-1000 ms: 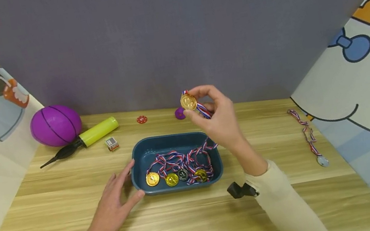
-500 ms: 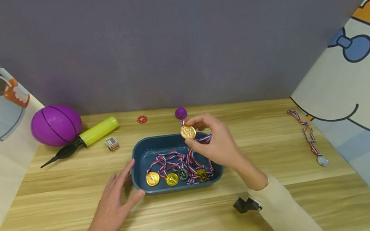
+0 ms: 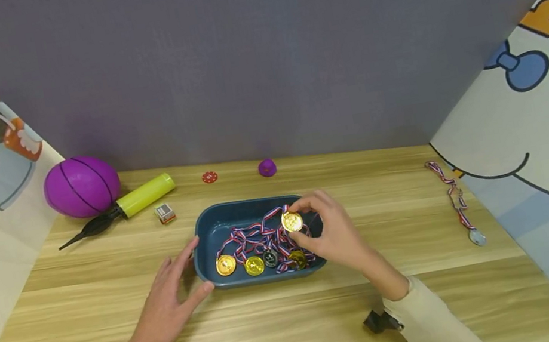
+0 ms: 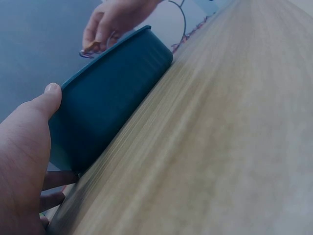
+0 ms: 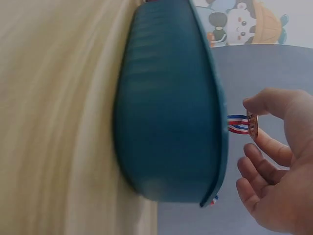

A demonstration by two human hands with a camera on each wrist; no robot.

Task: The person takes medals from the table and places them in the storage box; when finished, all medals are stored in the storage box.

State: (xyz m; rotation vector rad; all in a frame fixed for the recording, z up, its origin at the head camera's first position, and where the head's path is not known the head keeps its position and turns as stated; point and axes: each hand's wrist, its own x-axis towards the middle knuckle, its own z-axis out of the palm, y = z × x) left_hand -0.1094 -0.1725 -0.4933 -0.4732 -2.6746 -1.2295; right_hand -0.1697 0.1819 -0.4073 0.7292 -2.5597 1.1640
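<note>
My right hand (image 3: 333,234) pinches a gold medal (image 3: 292,222) between thumb and index finger, over the right part of a dark blue plastic basin (image 3: 237,206). The medal's striped ribbon (image 5: 237,124) trails down past the basin's rim in the right wrist view. Inside the basin lie several medals on tangled red, white and blue ribbons, among them a gold medal (image 3: 226,265) at the left and a dark medal (image 3: 270,258). My left hand (image 3: 168,303) rests at the basin's left end, fingers spread, with the thumb at the rim in the left wrist view.
At the right lies a silver medal (image 3: 477,237) on its ribbon. Towards the back left are a purple ball (image 3: 82,187), a yellow-green hand pump (image 3: 146,195) and a small box (image 3: 165,213). A red chip (image 3: 209,177) and a small purple object (image 3: 266,167) lie near the back wall.
My right hand has come down with the gold medal from above the back of the basin to over its right part. Its ribbon has gone down into the basin. The left hand stays put.
</note>
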